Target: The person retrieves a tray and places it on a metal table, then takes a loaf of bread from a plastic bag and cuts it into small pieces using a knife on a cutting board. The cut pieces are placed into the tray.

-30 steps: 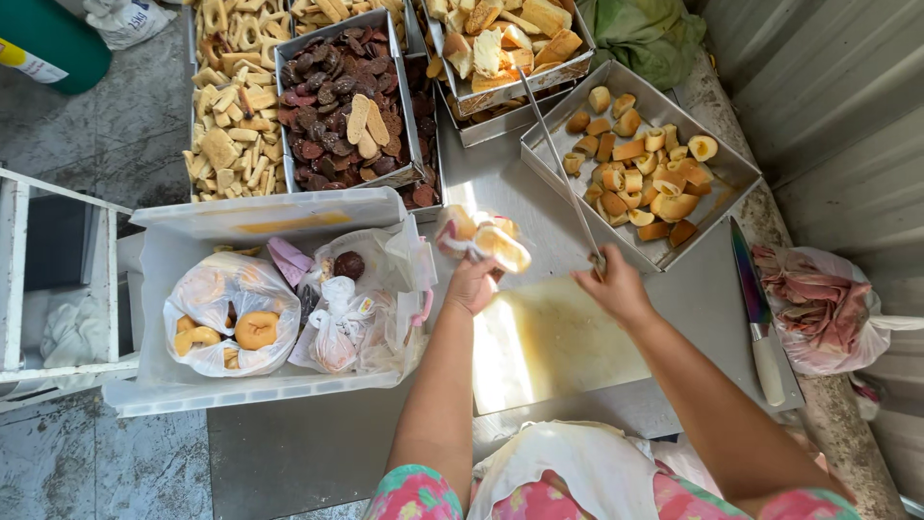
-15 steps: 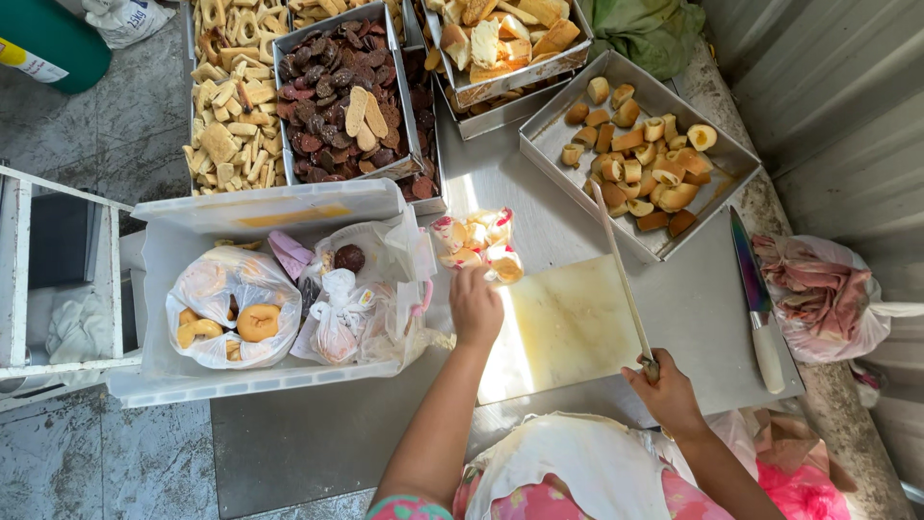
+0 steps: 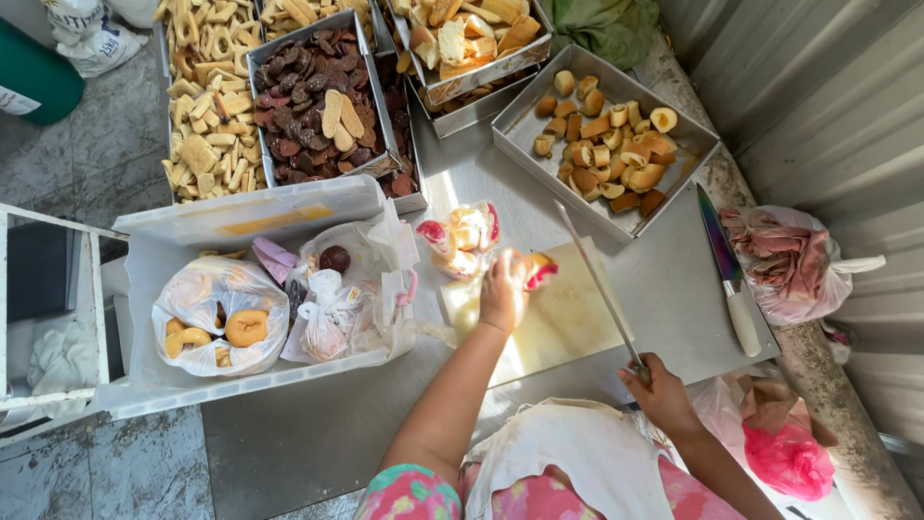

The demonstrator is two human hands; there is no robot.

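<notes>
My left hand (image 3: 504,291) is closed around a small pastry with a pink edge (image 3: 538,269), held just above the pale cutting board (image 3: 568,323). My right hand (image 3: 660,390) grips the near end of long metal tongs (image 3: 595,280), which slant up across the board toward the tray of cut rolls (image 3: 604,144). A small clear bag of pink-and-yellow pastries (image 3: 463,235) lies on the metal counter just beyond my left hand.
A white plastic bin (image 3: 144,380) at left holds bagged doughnuts (image 3: 218,320) and other bags. Trays of dark biscuits (image 3: 313,91) and pale biscuits (image 3: 202,106) stand at the back. A knife (image 3: 729,273) lies right of the board, a pink bag (image 3: 789,265) beyond it.
My right hand has drawn the tongs back from the roll tray to the near edge of the board. My left hand has moved from the bag of pastries toward the board, holding one piece.
</notes>
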